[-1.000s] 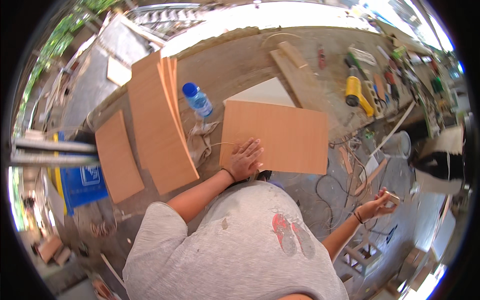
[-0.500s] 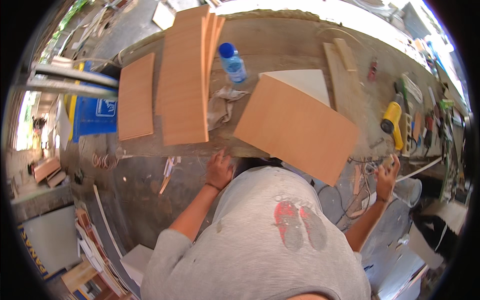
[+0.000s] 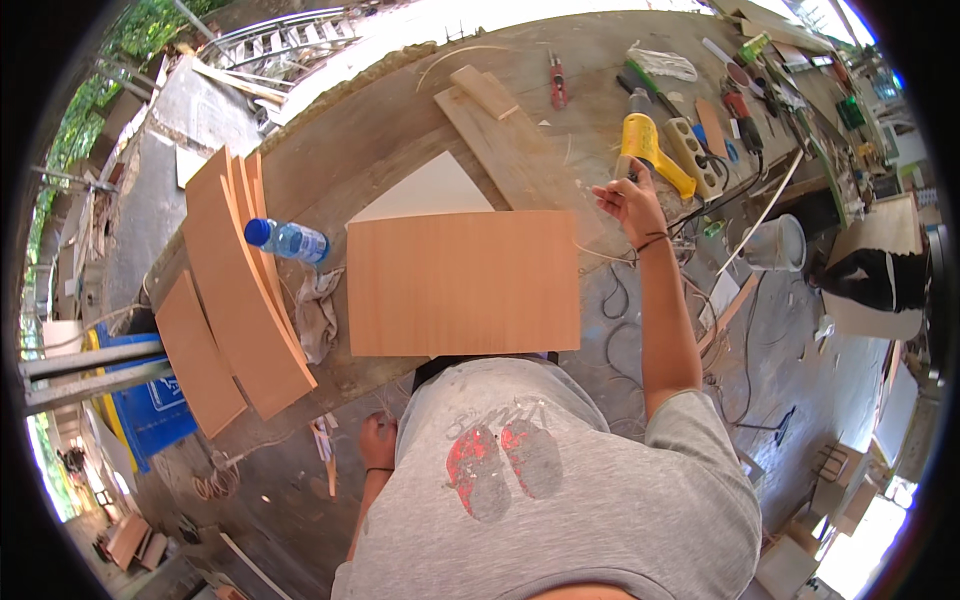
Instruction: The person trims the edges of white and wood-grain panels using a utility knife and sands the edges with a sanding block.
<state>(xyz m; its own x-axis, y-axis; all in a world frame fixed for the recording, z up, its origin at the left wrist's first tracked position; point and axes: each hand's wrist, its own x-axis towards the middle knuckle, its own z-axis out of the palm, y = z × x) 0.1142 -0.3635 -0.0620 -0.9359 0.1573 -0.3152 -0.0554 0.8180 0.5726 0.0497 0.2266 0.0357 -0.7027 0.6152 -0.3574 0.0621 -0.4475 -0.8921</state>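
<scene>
A rectangular light-brown plywood panel (image 3: 462, 282) lies flat on the workbench (image 3: 390, 140), right in front of my chest. My right hand (image 3: 630, 200) is raised past the panel's right edge, fingers loosely apart with nothing clearly in them, just below a yellow power tool (image 3: 648, 148). My left hand (image 3: 378, 440) hangs at my side below the bench's near edge, fingers curled, holding nothing that I can see. A white board (image 3: 432, 188) pokes out from behind the panel.
Several curved plywood sheets (image 3: 238, 290) lean at the bench's left end, beside a blue-capped water bottle (image 3: 288, 240) and a rag (image 3: 318, 312). Wooden planks (image 3: 490, 110), red pliers (image 3: 558, 80), a power strip (image 3: 690, 150), cables and a white bucket (image 3: 775, 242) crowd the right. A blue crate (image 3: 150, 405) sits lower left.
My right hand has risen from low at my right side to the bench near the yellow tool. My left hand left the panel and dropped beside me. The view swung about.
</scene>
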